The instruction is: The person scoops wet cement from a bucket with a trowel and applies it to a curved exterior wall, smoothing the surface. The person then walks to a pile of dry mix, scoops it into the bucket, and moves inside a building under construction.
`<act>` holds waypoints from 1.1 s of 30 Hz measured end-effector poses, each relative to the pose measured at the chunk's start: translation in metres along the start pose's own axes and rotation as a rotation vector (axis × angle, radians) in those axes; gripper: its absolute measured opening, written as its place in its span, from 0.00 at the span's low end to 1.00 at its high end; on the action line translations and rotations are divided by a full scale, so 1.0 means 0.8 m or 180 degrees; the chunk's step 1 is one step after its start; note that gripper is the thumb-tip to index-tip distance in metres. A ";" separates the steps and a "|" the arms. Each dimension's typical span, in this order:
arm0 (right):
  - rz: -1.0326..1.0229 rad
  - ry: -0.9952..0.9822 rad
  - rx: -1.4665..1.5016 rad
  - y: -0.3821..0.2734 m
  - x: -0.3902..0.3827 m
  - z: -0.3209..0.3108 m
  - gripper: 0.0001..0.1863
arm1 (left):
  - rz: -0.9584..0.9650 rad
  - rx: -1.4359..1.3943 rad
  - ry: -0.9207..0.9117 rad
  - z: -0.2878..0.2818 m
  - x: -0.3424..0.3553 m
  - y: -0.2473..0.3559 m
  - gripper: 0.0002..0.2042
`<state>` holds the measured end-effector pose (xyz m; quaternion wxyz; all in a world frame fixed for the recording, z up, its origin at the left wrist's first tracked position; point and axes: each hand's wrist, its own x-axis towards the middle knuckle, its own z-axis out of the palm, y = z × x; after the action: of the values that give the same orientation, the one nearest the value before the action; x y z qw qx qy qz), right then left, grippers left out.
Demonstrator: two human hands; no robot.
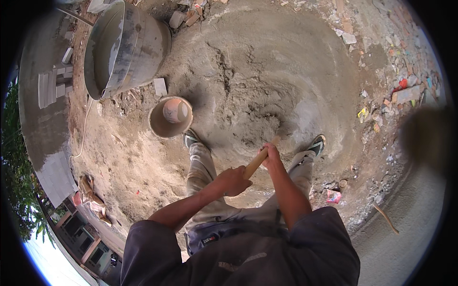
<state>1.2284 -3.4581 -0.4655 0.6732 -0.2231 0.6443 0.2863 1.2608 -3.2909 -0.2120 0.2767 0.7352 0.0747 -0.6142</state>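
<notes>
Both hands are gripping a wooden handle [256, 163] over a big patch of wet grey mix [253, 90]

Left hand [233, 181] is wrapping round the near end, right hand [272, 155] is clenching it farther along, and the far end is angling down into the lumpy stuff just past the feet; can't make out the tool's head. Room-wise, the left is looking tighter: a bucket [158, 126] is sitting right by the left shoe [192, 138], with a big round tub [143, 47] standing beyond it, far left. The right is giving more space, the smoother mix spreading well past the right shoe [317, 144] before rubble [405, 93] is lining the edge.
</notes>
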 end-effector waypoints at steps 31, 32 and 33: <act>0.0585 -0.1061 -0.1564 0.454 -0.031 0.365 0.06 | -0.1393 -0.0726 0.2446 0.041 -0.252 -0.585 0.27; 0.0590 -0.0933 -0.1678 0.459 -0.033 0.364 0.07 | -0.1382 -0.0700 0.2530 0.057 -0.243 -0.602 0.27; 0.0684 -0.1222 -0.1433 0.467 0.000 0.346 0.09 | -0.1341 -0.0648 0.2598 0.072 -0.234 -0.622 0.26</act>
<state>1.1821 -2.9976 -0.4202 0.6821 -0.2391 0.4457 0.5281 0.9435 -2.8611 -0.1976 0.1647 0.8546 0.3850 -0.3072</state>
